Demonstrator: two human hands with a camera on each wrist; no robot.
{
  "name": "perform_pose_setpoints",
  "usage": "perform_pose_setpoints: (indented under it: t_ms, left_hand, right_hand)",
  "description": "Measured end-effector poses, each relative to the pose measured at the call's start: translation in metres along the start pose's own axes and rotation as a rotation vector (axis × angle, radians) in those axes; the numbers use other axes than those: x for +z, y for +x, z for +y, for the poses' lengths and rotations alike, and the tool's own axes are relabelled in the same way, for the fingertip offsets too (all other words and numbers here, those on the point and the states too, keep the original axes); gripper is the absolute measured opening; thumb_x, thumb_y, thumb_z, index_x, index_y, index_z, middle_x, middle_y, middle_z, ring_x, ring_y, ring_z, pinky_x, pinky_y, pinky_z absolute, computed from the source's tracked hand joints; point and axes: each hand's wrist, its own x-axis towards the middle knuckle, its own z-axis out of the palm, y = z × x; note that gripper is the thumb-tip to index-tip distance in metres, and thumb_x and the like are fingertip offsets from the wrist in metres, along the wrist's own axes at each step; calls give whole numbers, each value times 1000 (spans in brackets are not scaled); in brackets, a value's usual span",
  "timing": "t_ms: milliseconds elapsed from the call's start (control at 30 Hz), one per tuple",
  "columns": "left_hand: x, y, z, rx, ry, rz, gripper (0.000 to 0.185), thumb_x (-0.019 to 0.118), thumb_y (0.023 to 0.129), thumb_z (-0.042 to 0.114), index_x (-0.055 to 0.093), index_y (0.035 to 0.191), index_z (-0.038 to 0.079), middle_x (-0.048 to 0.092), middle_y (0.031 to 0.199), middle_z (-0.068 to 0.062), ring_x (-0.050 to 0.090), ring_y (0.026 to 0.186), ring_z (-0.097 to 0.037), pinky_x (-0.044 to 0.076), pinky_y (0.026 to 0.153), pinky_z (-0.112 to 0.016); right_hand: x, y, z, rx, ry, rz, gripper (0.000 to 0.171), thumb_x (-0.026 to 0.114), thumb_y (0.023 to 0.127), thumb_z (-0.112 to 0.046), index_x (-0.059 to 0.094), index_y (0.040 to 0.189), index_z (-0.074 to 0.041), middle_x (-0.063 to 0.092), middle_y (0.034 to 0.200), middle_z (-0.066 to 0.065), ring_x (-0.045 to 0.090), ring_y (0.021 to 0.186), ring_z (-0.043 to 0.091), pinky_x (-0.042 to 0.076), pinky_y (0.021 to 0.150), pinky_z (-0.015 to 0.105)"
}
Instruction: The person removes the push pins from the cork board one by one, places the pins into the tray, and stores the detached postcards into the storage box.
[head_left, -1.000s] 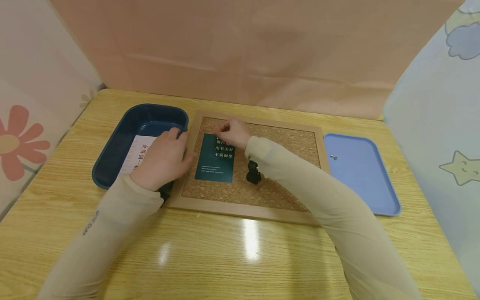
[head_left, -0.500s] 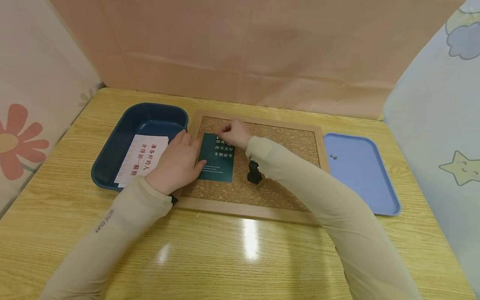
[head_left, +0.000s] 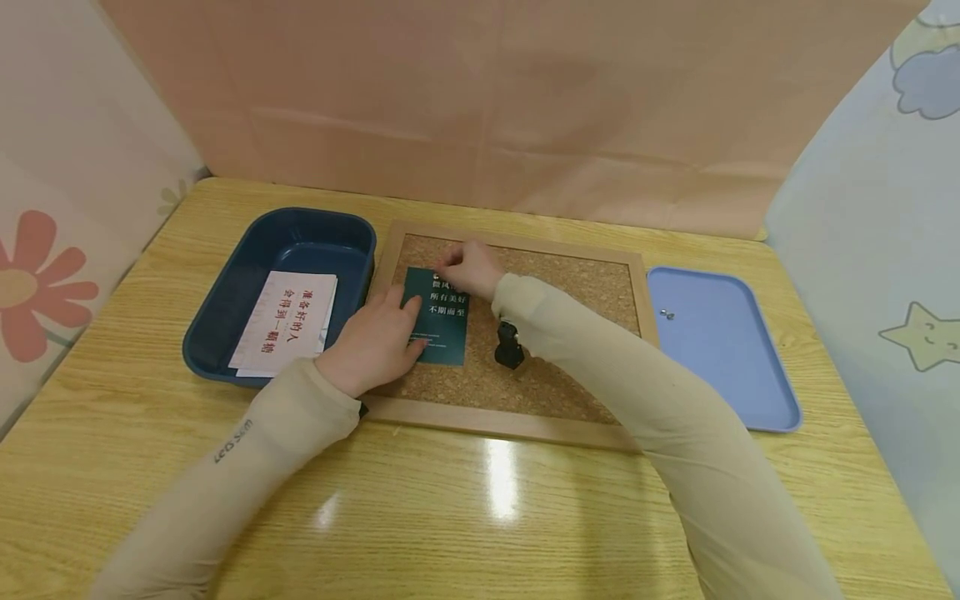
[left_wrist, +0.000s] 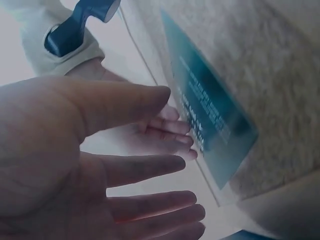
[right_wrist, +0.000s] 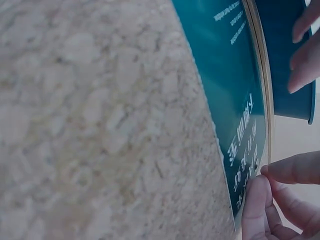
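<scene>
A dark green card [head_left: 444,332] with white lettering lies on the framed corkboard [head_left: 577,279], left of its middle. At the card's top edge, my right hand [head_left: 474,267] pinches a tiny silvery pin [head_left: 436,275], mostly covered by thumb and fingertips. My left hand [head_left: 375,340] reaches over the board's left frame and overlaps the card's left side in the head view. Its fingers are spread and hold nothing; in the left wrist view the left hand [left_wrist: 100,135] shows thumb and fingers apart, pointing toward the card [left_wrist: 210,115] and the right hand's fingers.
Left of the board stands a dark blue bin [head_left: 202,333] with white printed cards [head_left: 281,321] in it. A light blue tray [head_left: 720,350] at the right bears small silvery pieces [head_left: 667,314]. A pinkish sheet [head_left: 487,108] closes off the back.
My left hand has moved right from over the bin to the green card's left side, uncovering the printed cards. My right hand stays at the card's top edge.
</scene>
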Motion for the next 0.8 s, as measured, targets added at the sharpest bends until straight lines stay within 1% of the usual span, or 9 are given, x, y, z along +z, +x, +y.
perform_pose_setpoints:
  t_ms: [133,200,300,367,467,567,700,800]
  left_hand:
    - [5,2,3,-8,-39,-38,63,64,92,24,40,139,-11,39,138,-34,50,120,-44,47,93,-52]
    - [8,4,4,8,-49,-46,64,64,92,24,40,139,-12,41,135,-34,53,116,-44,48,93,-51]
    - [12,5,5,29,-64,-62,64,63,93,24,38,140,-13,41,134,-35,51,118,-44,47,95,-50]
    - [14,6,6,33,-76,-76,65,62,94,24,37,140,-13,40,135,-36,48,121,-46,45,97,-51]
    - [15,6,6,18,-93,-106,65,60,95,25,34,142,-11,34,141,-37,40,129,-49,41,101,-54]
    - [15,7,7,0,-108,-135,66,59,96,27,32,144,-9,27,146,-37,32,135,-50,35,106,-56]
    - [15,8,8,-22,-120,-173,67,57,97,29,29,147,-7,19,151,-36,23,139,-50,30,110,-56]
    - [15,8,8,-27,-124,-194,68,55,97,30,27,148,-7,15,152,-36,19,140,-50,28,111,-56]
  right_hand:
    - [-1,0,1,-4,-1,2,23,56,96,-20,71,107,-5,69,95,10,52,60,9,44,60,22]
    - [-1,0,1,-1,-1,4,23,56,96,-20,71,107,-5,68,91,10,52,60,9,44,60,22]
    - [-1,-1,2,6,-3,7,23,56,96,-20,71,106,-6,68,89,10,52,60,9,43,59,22]
    - [0,0,2,6,-8,10,24,56,96,-20,72,106,-6,69,92,11,53,62,10,44,60,22]
    - [0,0,2,5,-18,14,24,56,96,-20,72,107,-6,70,100,11,56,69,12,45,63,23]
    - [1,0,2,-2,-32,19,24,56,96,-20,72,108,-7,70,106,11,59,79,16,47,70,26]
    - [1,0,2,-11,-42,21,24,56,96,-20,72,109,-7,69,112,10,62,94,21,49,81,32]
    - [2,-1,1,-25,-61,19,25,56,96,-20,72,109,-7,69,114,10,62,101,23,49,87,35]
